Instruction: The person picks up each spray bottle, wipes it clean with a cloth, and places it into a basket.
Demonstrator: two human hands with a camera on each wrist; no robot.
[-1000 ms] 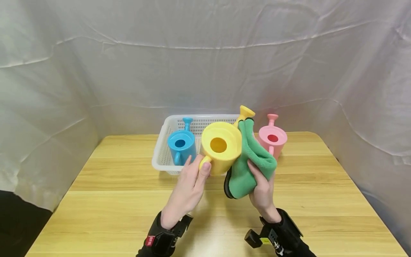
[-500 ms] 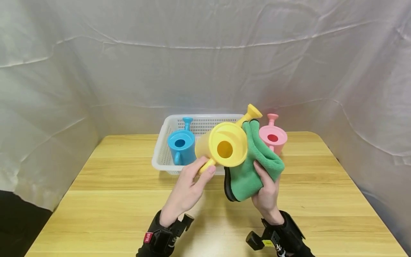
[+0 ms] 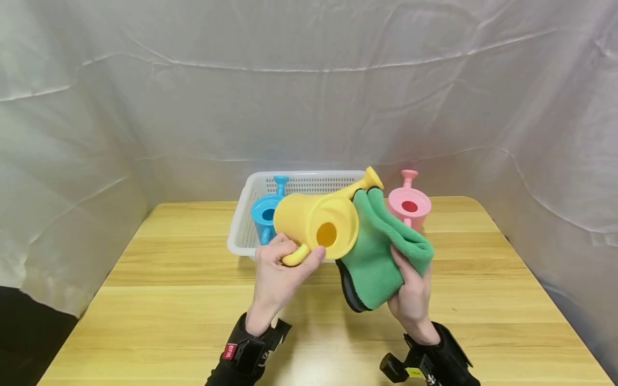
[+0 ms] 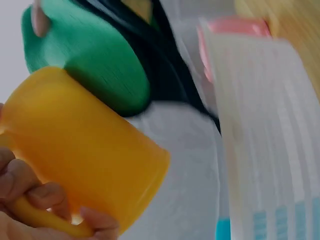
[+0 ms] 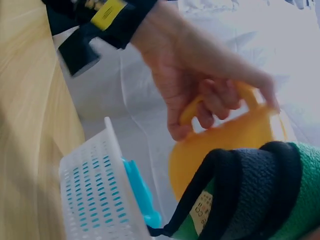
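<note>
My left hand grips the handle of a yellow watering can, fingers curled through it and thumb near the can's top. The can is tilted, its round opening facing me and its spout pointing up to the right. In the right wrist view the left fingers wrap the yellow handle. My right hand holds a folded green cloth with a dark edge, thumb on the near side. The cloth lies against the can's right side, overlapping the spout's base. In the left wrist view the green cloth borders the yellow can.
A white perforated basket stands behind the hands, with a blue watering can in its left part. To the right, a pink watering can stands on the wooden table. A pale curtain hangs around the table.
The yellow can has tipped over to the left, its opening turning toward me, and now overlaps the blue can. My right hand with the cloth has shifted right and slightly nearer.
</note>
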